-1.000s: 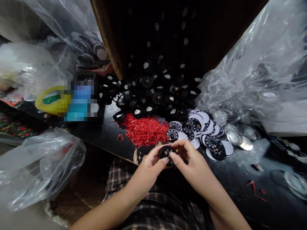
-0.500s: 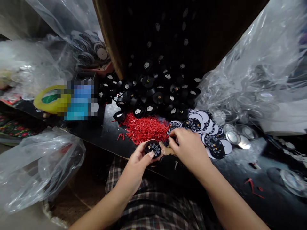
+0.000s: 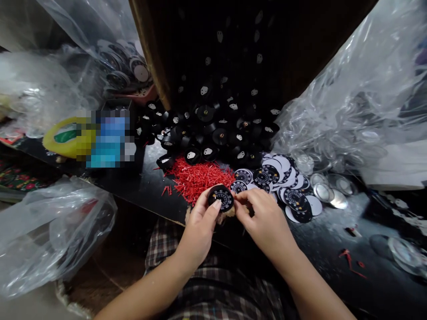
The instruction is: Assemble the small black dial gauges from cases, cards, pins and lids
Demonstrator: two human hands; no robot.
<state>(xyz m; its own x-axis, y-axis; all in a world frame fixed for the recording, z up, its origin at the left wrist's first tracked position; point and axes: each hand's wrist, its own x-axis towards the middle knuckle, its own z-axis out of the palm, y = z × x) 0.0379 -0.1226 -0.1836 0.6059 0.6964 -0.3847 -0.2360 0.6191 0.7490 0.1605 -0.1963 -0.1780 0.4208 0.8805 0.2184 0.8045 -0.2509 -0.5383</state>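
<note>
My left hand (image 3: 200, 224) is closed round a round black gauge (image 3: 223, 195) with a printed dial, its thumb pressed on the dial face. At the gauge's right edge are the pinched fingertips of my right hand (image 3: 265, 215); anything between them is hidden. A heap of small red pointers (image 3: 196, 178) lies just behind my left hand. Behind my right hand, black and white dial discs (image 3: 295, 199) are spread in an overlapping pile. Under the gauge, part of a ragged tan piece (image 3: 228, 216) shows at the table edge.
Many black gauge housings (image 3: 220, 135) are heaped at the back, running into a dark box. Clear lenses (image 3: 323, 192) and a plastic bag (image 3: 343, 115) are on the right. A yellow tape roll (image 3: 50, 138) stands left. Loose red bits (image 3: 348, 260) lie front right on the black table (image 3: 320, 249).
My left hand has moved right and slightly up with the gauge, and the dial's orientation has changed. My right fingertips have come from the dial discs down to the gauge's edge.
</note>
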